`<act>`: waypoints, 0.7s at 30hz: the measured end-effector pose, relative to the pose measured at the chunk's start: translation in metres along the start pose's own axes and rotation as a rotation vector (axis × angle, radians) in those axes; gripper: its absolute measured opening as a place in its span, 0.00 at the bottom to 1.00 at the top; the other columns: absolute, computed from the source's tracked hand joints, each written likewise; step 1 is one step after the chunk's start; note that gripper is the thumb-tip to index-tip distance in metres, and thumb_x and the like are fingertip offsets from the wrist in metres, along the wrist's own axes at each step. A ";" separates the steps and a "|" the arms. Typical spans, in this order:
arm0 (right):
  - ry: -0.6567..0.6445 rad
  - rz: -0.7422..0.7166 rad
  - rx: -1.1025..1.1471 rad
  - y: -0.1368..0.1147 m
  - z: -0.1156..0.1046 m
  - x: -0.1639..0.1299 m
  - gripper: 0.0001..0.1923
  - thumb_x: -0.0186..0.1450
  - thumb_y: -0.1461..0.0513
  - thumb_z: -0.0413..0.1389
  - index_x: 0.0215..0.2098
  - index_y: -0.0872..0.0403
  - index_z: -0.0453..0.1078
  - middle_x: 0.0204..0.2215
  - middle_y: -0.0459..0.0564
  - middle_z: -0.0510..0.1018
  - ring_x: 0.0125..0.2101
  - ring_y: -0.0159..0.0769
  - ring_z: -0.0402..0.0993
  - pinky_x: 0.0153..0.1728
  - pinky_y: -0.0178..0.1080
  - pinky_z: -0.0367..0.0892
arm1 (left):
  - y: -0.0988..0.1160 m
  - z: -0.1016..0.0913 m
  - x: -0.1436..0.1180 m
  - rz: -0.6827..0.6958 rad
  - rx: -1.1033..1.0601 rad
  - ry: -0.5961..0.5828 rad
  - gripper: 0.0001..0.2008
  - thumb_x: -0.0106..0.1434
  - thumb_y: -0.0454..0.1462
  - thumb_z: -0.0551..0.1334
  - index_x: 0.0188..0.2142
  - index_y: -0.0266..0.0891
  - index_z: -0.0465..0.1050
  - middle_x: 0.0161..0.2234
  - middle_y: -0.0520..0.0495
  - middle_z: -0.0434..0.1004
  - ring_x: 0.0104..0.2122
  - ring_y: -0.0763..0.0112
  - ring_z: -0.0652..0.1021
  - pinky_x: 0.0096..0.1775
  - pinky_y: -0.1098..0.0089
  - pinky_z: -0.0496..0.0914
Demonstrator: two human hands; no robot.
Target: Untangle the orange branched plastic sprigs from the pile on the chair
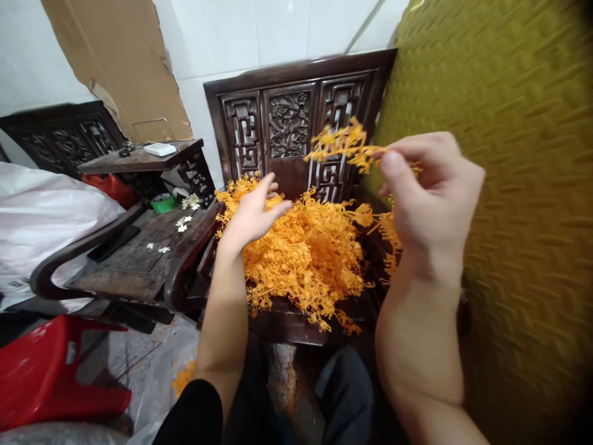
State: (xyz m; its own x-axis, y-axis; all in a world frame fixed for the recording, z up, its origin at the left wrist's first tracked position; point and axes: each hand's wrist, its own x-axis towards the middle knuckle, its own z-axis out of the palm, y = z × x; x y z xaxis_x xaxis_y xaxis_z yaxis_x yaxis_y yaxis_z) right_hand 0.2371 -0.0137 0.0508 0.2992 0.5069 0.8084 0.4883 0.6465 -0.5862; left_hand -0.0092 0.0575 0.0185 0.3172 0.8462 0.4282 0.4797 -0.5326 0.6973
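From the head camera, the right hand (428, 198) is raised in front of an olive-green woven cushion (509, 185), its thumb and fingers pinched shut on an orange plastic flower sprig (340, 145) that sticks out to the left, level with the carved back of a dark wooden chair (287, 117). The left hand (252, 213) is lower and to the left, fingers loosely spread and half open, its fingertips touching the top of a heap of orange plastic sprigs (306, 253) without closing on any piece. The heap fills the chair seat and spills toward its front edge; a few orange bits lie on the floor below, between the person's knees. To the left of the chair stands a dark carved wooden table (139, 253) carrying several small white flowers (185, 219). Further left are a white plastic bag (41, 210) and a red plastic stool (50, 371); a cardboard sheet (120, 62) leans on the white tiled wall.
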 end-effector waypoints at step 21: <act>-0.457 0.118 0.138 -0.015 0.021 -0.016 0.05 0.65 0.61 0.66 0.39 0.52 0.83 0.33 0.49 0.85 0.33 0.38 0.81 0.36 0.40 0.75 | 0.051 -0.008 -0.025 0.410 0.037 0.113 0.18 0.58 0.25 0.62 0.46 0.42 0.80 0.45 0.50 0.87 0.45 0.65 0.83 0.52 0.62 0.74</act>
State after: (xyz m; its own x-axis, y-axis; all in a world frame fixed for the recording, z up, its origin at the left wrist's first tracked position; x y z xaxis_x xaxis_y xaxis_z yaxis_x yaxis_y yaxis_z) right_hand 0.2074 -0.0194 0.0453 -0.0598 0.7595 0.6478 0.3506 0.6236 -0.6988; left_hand 0.0007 0.0092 0.0480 0.3970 0.5598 0.7273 0.3623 -0.8237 0.4362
